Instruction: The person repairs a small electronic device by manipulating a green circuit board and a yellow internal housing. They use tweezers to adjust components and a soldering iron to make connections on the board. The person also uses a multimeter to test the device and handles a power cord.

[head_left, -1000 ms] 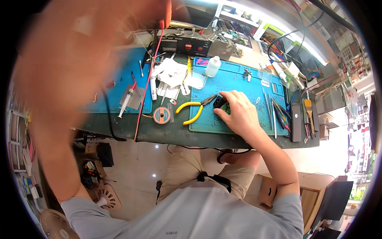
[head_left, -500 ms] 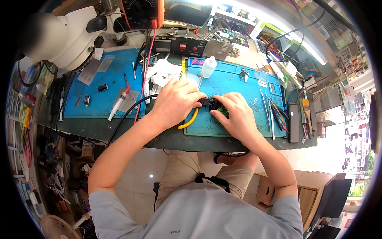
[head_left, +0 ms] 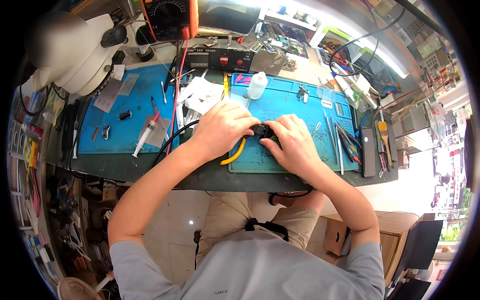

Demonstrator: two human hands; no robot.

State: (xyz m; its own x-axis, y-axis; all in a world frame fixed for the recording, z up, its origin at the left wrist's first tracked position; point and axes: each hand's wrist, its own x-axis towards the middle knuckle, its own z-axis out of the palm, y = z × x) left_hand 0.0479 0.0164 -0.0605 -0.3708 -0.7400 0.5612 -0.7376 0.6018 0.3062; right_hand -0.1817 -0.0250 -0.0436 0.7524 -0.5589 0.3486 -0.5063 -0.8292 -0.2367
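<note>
Over the blue work mat point(head_left: 250, 162), both my hands meet at a black plug. My left hand point(head_left: 220, 127) is closed on the black cable plug point(head_left: 258, 130), and its black cable point(head_left: 175, 136) runs off to the left beneath my wrist. Thumb and fingers of my right hand point(head_left: 296, 145) pinch a small black part with a green circuit board point(head_left: 273, 140), mostly covered by the hand. Plug and part touch; whether they are fully joined I cannot tell. A curved yellow handle point(head_left: 234, 152) lies on the mat under my left hand.
A white squeeze bottle point(head_left: 257, 86) and crumpled white tissue point(head_left: 202, 95) stand beyond my hands. Tweezers and pliers point(head_left: 349, 140) lie to the right, a syringe point(head_left: 146, 134) to the left. A microscope point(head_left: 75, 55) and a multimeter point(head_left: 170, 17) are at the back left.
My right hand has shifted slightly left, closer to the left hand. Less of the green board shows under its fingers. Both hands keep their grip.
</note>
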